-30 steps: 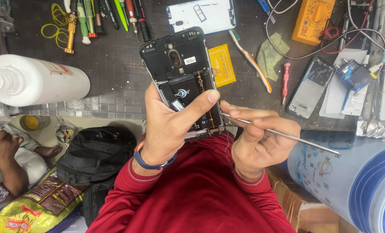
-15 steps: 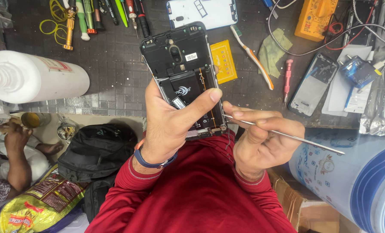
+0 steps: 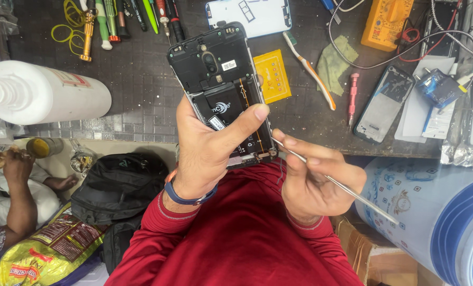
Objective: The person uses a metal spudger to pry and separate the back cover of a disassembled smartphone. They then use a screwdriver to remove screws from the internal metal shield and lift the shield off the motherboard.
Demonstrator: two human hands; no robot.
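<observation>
My left hand [image 3: 207, 151] grips an opened black phone [image 3: 215, 69] with its back cover off, thumb laid across the battery, inner parts facing me. A blue band circles that wrist. My right hand [image 3: 313, 182] pinches a thin metal pry tool [image 3: 347, 190], its tip touching the phone's lower right corner near the bottom board. Both red sleeves fill the bottom of the view.
Dark workbench [image 3: 141, 90] behind: white bottle [image 3: 46, 92] at left, screwdrivers [image 3: 114, 18], white back cover [image 3: 252, 16], yellow card [image 3: 271, 77], toothbrush [image 3: 310, 69], red screwdriver [image 3: 352, 98], another phone [image 3: 385, 103], orange multimeter [image 3: 390, 21]. A blue-white drum [image 3: 432, 206], black backpack [image 3: 117, 182] and another person [image 3: 14, 190] sit below.
The phone and both hands have held nearly the same pose; the pry tool's tip stays at the phone's lower right corner. The person at lower left shifted an arm.
</observation>
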